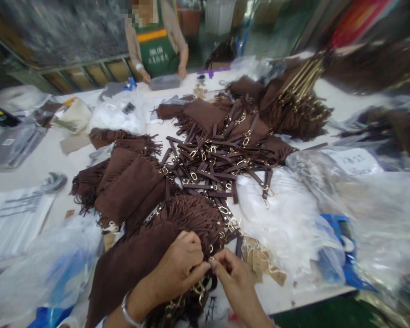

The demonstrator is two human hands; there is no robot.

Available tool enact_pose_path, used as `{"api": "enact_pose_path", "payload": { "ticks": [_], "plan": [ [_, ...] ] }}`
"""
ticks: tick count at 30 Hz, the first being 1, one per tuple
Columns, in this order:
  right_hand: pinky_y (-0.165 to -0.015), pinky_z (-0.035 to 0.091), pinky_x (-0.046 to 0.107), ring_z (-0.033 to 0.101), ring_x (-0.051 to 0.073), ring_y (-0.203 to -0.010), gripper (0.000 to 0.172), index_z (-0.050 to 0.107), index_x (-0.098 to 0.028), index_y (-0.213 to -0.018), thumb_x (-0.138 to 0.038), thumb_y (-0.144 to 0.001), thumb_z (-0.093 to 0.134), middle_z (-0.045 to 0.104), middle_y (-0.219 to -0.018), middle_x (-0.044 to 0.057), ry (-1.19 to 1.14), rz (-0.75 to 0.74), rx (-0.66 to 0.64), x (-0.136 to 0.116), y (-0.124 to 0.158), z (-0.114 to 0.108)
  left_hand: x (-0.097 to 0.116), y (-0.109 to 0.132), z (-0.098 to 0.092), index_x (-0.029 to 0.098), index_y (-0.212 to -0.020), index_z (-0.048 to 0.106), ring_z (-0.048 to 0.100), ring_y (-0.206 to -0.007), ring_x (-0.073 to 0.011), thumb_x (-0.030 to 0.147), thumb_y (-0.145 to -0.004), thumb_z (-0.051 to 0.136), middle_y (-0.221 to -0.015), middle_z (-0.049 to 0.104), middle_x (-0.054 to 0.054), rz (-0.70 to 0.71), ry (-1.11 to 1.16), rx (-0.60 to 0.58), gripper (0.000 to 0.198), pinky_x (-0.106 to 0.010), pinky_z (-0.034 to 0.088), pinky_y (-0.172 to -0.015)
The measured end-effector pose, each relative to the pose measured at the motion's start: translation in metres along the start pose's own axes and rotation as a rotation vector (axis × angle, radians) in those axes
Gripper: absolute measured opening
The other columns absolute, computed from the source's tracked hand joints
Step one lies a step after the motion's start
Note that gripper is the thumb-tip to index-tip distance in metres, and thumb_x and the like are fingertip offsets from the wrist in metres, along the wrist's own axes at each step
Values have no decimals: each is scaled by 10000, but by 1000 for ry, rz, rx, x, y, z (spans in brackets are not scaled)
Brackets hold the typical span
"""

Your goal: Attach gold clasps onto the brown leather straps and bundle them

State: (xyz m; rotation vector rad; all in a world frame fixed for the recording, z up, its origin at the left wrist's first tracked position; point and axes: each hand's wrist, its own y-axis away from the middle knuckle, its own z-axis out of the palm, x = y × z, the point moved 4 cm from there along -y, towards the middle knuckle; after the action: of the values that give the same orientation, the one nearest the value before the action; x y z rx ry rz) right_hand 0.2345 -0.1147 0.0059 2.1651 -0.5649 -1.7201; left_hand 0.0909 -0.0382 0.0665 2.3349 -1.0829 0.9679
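A dark brown fringed suede bag (133,259) lies on the table in front of me, with its fringe (194,214) pointing away. Over its right edge, my left hand (184,257) is closed, its thumb reaching toward a small gold-coloured metal clasp (211,259). From the right, my right hand (234,278) pinches the same clasp between thumb and fingertips. The fingertips nearly meet and partly hide the clasp. Below them hang more gold-coloured hooks (200,291) and dark straps. Beyond, a heap of brown straps (208,168) with gold-coloured rings and hooks spreads over the table.
Stacked brown fringed bags (130,182) lie to the left of the straps. White plastic packing (280,218) and cardboard tags (256,259) lie to the right. More bags with gold-coloured chains (300,82) sit at the back right. A co-worker in a green apron (159,52) stands across the table.
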Motion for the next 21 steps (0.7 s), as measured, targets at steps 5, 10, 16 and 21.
{"api": "enact_pose_path", "payload": {
  "ticks": [5, 10, 16, 21],
  "plan": [
    [-556, 352, 234, 478, 141, -600, 336, 560, -203, -723, -495, -889, 565, 540, -630, -31, -2, -16, 48, 3, 8, 6, 9, -3, -3, 197, -988, 556, 457, -1070, -216, 98, -886, 545, -1099, 586, -41, -80, 21, -96, 143, -380, 338, -929],
    [-560, 364, 225, 518, 132, -589, 302, 577, -200, -737, -438, -919, 535, 571, -635, -27, 146, -187, -57, -14, 5, -2, 1, -5, -6, 238, -957, 612, 422, -1180, -211, 108, -918, 555, -1079, 630, 9, -75, 107, -183, 147, -366, 304, -1006],
    [-692, 458, 253, 603, 165, -741, 226, 603, -213, -914, -313, -979, 412, 644, -813, 9, 517, -274, 73, -3, -89, -58, -17, -8, 2, 251, -929, 669, 479, -1082, -208, 192, -928, 570, -978, 665, 4, -64, 218, -137, 115, -352, 332, -943],
    [-821, 433, 319, 587, 241, -960, 181, 608, -189, -1012, -149, -862, 514, 628, -1021, 104, 677, -279, 116, 27, -159, -55, -33, -6, 15, 262, -937, 681, 485, -1057, -228, 265, -905, 575, -1005, 669, -14, -18, 227, -86, 111, -362, 334, -886]
  ]
}}
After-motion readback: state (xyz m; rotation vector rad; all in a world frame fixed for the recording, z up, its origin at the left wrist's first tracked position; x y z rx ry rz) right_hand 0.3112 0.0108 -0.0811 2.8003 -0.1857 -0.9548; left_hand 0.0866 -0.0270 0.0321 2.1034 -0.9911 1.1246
